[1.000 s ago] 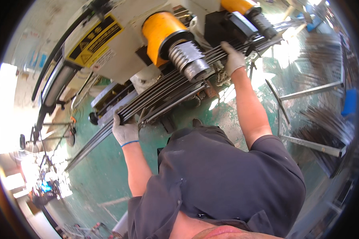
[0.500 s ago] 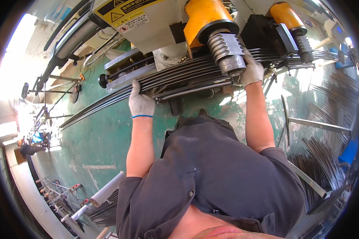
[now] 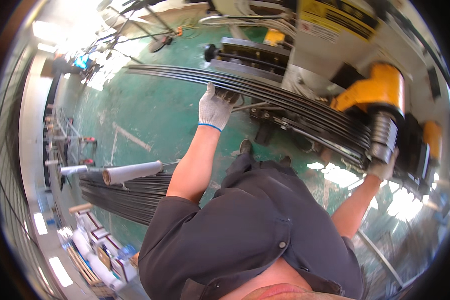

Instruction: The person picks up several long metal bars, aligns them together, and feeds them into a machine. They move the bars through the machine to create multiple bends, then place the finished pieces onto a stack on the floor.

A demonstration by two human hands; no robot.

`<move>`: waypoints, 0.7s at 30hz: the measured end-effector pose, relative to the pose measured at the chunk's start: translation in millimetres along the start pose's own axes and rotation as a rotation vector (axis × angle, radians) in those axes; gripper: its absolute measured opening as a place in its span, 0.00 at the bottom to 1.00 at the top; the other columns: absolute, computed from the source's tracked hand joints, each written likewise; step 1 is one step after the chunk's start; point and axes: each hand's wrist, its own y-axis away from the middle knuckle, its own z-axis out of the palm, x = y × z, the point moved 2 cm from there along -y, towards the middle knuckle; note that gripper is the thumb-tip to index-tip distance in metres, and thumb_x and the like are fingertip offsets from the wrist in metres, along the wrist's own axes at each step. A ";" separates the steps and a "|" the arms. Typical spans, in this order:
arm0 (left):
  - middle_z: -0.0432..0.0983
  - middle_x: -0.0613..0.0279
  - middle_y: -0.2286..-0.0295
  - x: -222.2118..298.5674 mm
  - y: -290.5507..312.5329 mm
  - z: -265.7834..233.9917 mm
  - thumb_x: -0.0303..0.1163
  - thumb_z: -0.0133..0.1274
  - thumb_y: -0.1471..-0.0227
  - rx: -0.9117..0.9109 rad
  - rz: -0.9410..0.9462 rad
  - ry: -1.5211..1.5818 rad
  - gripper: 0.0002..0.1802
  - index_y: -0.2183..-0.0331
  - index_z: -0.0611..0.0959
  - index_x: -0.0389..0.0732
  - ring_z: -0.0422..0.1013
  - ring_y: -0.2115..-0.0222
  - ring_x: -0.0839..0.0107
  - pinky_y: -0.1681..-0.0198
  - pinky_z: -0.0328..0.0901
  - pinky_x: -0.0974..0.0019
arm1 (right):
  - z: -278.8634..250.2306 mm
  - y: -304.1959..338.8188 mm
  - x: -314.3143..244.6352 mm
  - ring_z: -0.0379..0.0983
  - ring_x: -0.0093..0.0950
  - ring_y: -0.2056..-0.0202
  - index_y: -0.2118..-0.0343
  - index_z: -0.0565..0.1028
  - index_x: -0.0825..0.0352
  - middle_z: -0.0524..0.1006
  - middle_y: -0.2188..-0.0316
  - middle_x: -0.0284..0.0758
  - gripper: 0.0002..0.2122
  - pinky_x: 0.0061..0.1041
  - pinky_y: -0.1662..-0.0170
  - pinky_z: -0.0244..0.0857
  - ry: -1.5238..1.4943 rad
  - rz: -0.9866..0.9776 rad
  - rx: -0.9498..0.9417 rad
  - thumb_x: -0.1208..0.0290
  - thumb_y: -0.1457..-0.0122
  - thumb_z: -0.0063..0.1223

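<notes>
A bundle of long, thin dark metal rods (image 3: pixel 285 102) runs across the front of the machine, its left ends reaching out over the green floor. My left hand (image 3: pixel 216 107), in a white knit glove with a blue cuff, is closed around the bundle from below, thumb on the near side. Beside the grooved metal roller (image 3: pixel 383 137), which hangs from an orange housing (image 3: pixel 385 87), my gloved right hand (image 3: pixel 384 169) holds the other part of the bundle. The roller and the rods hide most of that hand's fingers.
A rail frame with a black knob (image 3: pixel 211 53) sits behind the rods. On the left, a white wrapped roll (image 3: pixel 133 172) lies on a stack of dark rods (image 3: pixel 125 196). A second orange housing (image 3: pixel 431 140) is at the far right. Metal stands are at the upper left.
My view has turned left, so the machine appears farther right. Both hands have shifted left along the machine with the rods; the right is now partly behind the roller.
</notes>
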 end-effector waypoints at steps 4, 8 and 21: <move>0.78 0.53 0.50 90.8 -26.7 -42.5 0.53 0.43 0.28 0.090 0.153 -0.002 0.26 0.49 0.79 0.39 0.70 0.44 0.48 0.36 0.62 0.43 | -46.3 -27.8 28.7 0.77 0.34 0.51 0.38 0.71 0.65 0.80 0.49 0.39 0.29 0.37 0.52 0.71 0.087 -0.105 -0.071 0.44 0.29 0.47; 0.78 0.51 0.50 197.0 -77.1 -109.6 0.52 0.43 0.28 0.151 0.246 0.003 0.26 0.49 0.79 0.39 0.71 0.46 0.48 0.38 0.64 0.43 | -83.2 2.1 81.0 0.76 0.26 0.55 0.44 0.77 0.68 0.83 0.55 0.36 0.32 0.26 0.60 0.66 0.319 -0.173 0.143 0.38 0.28 0.41; 0.81 0.61 0.58 504.8 -235.3 -270.4 0.56 0.49 0.32 0.474 0.484 -0.263 0.23 0.53 0.81 0.46 0.75 0.58 0.60 0.56 0.69 0.49 | -232.0 230.3 226.6 0.66 0.22 0.70 0.68 0.73 0.53 0.71 0.72 0.23 0.16 0.28 0.67 0.59 0.457 0.224 0.663 0.46 0.30 0.48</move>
